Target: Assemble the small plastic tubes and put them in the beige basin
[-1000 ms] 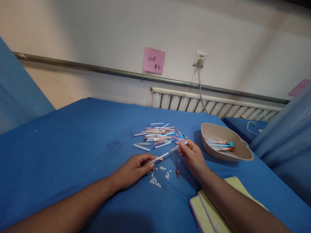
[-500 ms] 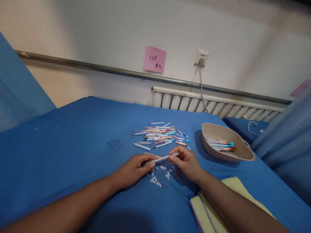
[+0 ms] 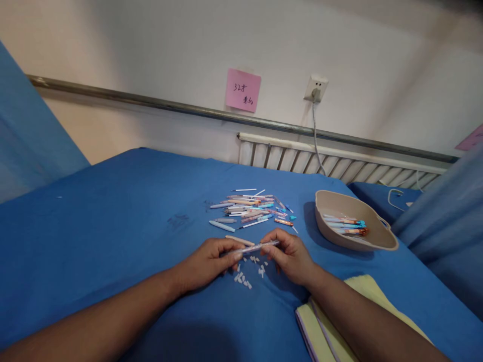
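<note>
Both my hands hold one clear pen barrel [image 3: 255, 247] level above the blue cloth [image 3: 124, 221]. My left hand [image 3: 211, 260] pinches its left end; my right hand [image 3: 289, 254] pinches its right end. Small white caps [image 3: 244, 279] lie scattered on the cloth right under my hands. A tan pen part [image 3: 240, 241] lies just behind the barrel. Farther back sits a pile of loose pens and refills [image 3: 251, 208] in several colours.
A beige tray [image 3: 381, 240] at the right holds a few finished pens [image 3: 345, 225]. A yellow pad [image 3: 324, 327] lies near my right forearm. Behind are a wall with a pink note [image 3: 243, 90], a socket [image 3: 316, 88] and a radiator [image 3: 339, 163].
My right hand came down and left toward my left hand, sliding the barrel over the white refill. The two pieces now make one short pen held between both hands.
</note>
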Motion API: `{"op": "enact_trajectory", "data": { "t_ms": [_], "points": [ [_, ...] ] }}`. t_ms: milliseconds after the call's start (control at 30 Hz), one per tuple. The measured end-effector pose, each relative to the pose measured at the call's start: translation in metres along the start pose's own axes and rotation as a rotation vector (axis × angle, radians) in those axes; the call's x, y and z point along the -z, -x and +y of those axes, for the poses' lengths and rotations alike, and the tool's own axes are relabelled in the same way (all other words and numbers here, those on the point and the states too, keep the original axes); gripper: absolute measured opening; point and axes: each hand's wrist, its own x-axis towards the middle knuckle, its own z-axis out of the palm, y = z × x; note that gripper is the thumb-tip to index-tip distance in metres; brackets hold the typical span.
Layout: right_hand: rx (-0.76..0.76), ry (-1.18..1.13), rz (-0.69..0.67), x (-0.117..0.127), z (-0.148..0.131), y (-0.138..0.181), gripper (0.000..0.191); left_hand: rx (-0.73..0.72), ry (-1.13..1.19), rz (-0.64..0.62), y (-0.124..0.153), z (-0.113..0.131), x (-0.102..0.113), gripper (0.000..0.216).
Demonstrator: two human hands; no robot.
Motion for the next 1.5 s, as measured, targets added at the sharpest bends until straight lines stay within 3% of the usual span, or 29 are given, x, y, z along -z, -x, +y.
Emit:
{"op": "enact_trajectory", "data": {
  "t_ms": [267,367,533,633,700,867,967,1033,1200,1300,1367,1500],
  "points": [
    [-0.039,0.009,-0.001,-0.0029,-0.0021,-0.001,0.014,-0.085,-0.063,0.098,0.0015,0.0013,-0.0023,0.021],
    [-0.073,-0.087,0.034,-0.0048,-0.0015,-0.0018,0.017,-0.006,0.057,0.175,-0.001,0.0014,-0.0021,0.04],
    [-0.068,-0.111,0.11,-0.0045,-0.001,-0.0025,0.021,0.134,0.177,0.224,-0.006,-0.0003,0.0003,0.038],
    [-0.081,-0.109,0.122,-0.0042,0.0,-0.0028,0.023,0.041,0.222,0.322,-0.0064,-0.0006,0.0002,0.025],
    [-0.095,-0.121,0.123,-0.0044,0.0006,-0.0028,0.024,-0.02,0.278,0.362,-0.0059,-0.0003,-0.0006,0.035],
    [-0.067,-0.109,0.124,-0.0047,0.0005,-0.0021,0.023,0.139,0.302,0.24,-0.0056,-0.0013,-0.0021,0.032],
    [-0.074,-0.109,0.135,-0.0045,0.0012,-0.0018,0.024,0.03,0.294,0.304,-0.0054,-0.0014,-0.0016,0.023],
    [-0.091,-0.124,0.136,-0.0043,0.0016,-0.0018,0.026,-0.048,0.329,0.34,-0.0053,-0.0009,-0.0012,0.035],
    [-0.056,-0.095,0.141,-0.004,0.0008,-0.0013,0.023,0.137,0.336,0.205,-0.0064,-0.0028,-0.0014,0.033],
    [-0.051,-0.088,0.141,-0.004,0.0007,-0.001,0.022,0.052,0.307,0.272,-0.0064,-0.0033,-0.001,0.025],
    [-0.057,-0.096,0.141,-0.0041,0.0012,-0.0011,0.024,-0.031,0.332,0.324,-0.0059,-0.0024,-0.0004,0.035],
    [-0.047,-0.082,0.148,-0.0041,0.0016,-0.0013,0.026,0.083,0.366,0.232,-0.0058,-0.0032,0.0002,0.035]
  ]
}}
